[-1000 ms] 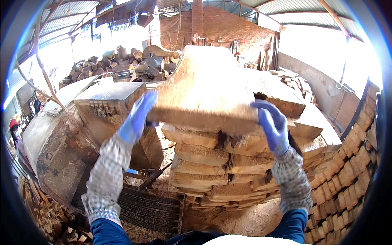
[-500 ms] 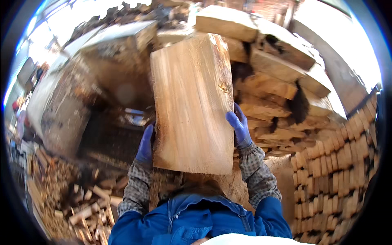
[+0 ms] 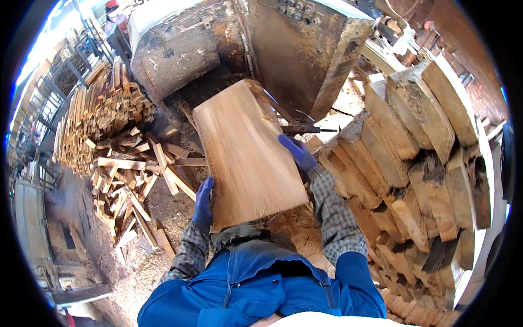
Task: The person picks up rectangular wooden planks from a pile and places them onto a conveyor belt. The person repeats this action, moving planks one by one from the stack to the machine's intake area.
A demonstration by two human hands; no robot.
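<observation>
Markings: round fittings on the weathered brown metal housing (image 3: 297, 60); any lettering there is too small to tell. The broad, pale-brown wooden slab (image 3: 250, 158) shows wood grain and light streaks on its upward face.

Orientation: slab's long axis runs fore-aft, skewed. Far end points up-left toward the housing's base, near end sits down-right, just in front of the blue cloth jacket (image 3: 256, 289). Dark, rough edge on the right side toward the far end.

Grip: two-handed, slab held up between the palms. Purple-gloved left hand (image 3: 203, 203) is on the left long edge, close to the near corner. Purple-gloved right hand (image 3: 298, 152) is on the right long edge, about mid-length. Some fingers hidden by the slab. Much of its length extends forward of the hands.

Around: loose pale wood offcuts (image 3: 128, 204) left, stacked thick wooden blocks (image 3: 406, 136) right.
</observation>
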